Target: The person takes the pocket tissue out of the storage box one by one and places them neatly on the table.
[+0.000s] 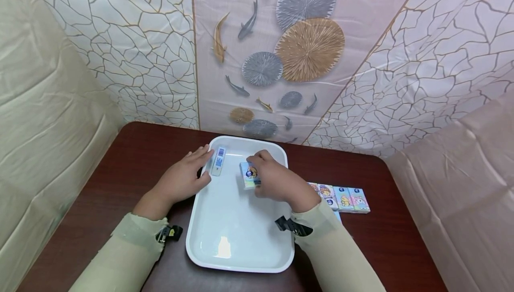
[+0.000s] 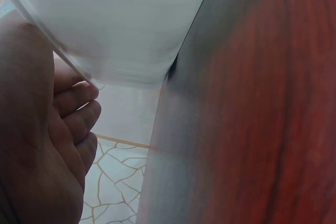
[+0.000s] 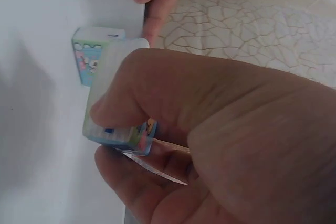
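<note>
My right hand [image 1: 275,178] pinches a small cartoon-printed tissue pack [image 1: 250,175] over the middle of the white tray [image 1: 237,263]. In the right wrist view, the thumb lies across this pack's pale side and the fingers are on the opposite side. A second tissue pack [image 1: 218,161] stands on its narrow side along the tray's left wall, its barcode side up; its printed face [image 3: 88,61] shows in the right wrist view. My left hand [image 1: 180,178] touches the tray's left rim beside that pack, fingers loosely bent, thumb tip at the rim.
To the right of the tray, several similar packs [image 1: 353,200] lie in a row on the dark red-brown table [image 1: 385,238], partly hidden by my right forearm. A patterned cloth [image 1: 249,104] hangs behind the table, with pale cloth [image 1: 458,193] at both sides.
</note>
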Action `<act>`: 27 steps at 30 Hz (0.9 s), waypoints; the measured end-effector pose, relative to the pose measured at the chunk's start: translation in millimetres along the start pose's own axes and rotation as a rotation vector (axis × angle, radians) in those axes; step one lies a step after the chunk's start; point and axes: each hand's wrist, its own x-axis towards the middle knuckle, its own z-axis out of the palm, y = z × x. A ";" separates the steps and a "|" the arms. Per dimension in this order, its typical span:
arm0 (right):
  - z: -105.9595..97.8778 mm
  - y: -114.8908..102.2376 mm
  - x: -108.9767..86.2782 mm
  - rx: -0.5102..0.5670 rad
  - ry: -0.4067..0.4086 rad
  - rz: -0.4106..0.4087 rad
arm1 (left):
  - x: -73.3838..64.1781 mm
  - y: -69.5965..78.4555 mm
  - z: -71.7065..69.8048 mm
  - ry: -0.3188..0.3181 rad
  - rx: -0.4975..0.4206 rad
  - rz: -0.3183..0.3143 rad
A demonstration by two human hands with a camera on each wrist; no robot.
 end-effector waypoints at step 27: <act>-16.2 20.0 -95.6 0.031 0.073 0.082 | 0.4 -2.5 2.9 -0.001 -0.010 -0.004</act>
